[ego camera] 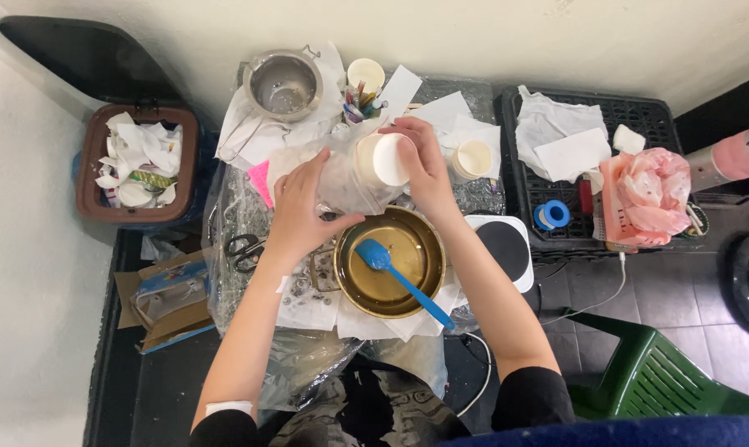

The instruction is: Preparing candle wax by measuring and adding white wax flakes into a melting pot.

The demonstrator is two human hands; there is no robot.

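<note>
Looking down on a pretty cluttered little table (225, 207) wrapped in clear plastic sheeting, so everything below is placed relative to the brass-coloured pot (389, 261) sitting near the middle of it.

Biggest stuff first: a black plastic crate (631, 116) is parked to the right of the pot, loaded with white cloths and a pink plastic bag (652, 194). A green plastic chair (664, 377) is seen lower right of the pot. Far left of the pot, a brown bin (89, 165) is stuffed with paper scraps. A white scale with a black round plate (505, 250) is tucked just beside the pot on its right.

The pot itself is filled with a yellowish liquid, and a blue silicone spatula (395, 277) is left resting in it, handle hanging over the lower-right rim.

Just above the pot, a clear plastic bag (337, 178) is pinched by the left hand (304, 207), fingers closed on the film. A white paper cup (383, 159) is gripped by the right hand (424, 165), fingers wrapped around its side, tipped on its side at the bag's mouth, touching the plastic.

Further up from the pot, a steel pot (285, 84) and a cup of pens (362, 95) are seen. Another white paper cup (472, 159) is stood just right of the right hand. Black scissors (244, 248) are lying left of the pot, and a blue tape roll (552, 215) is sat on the crate edge.
</note>
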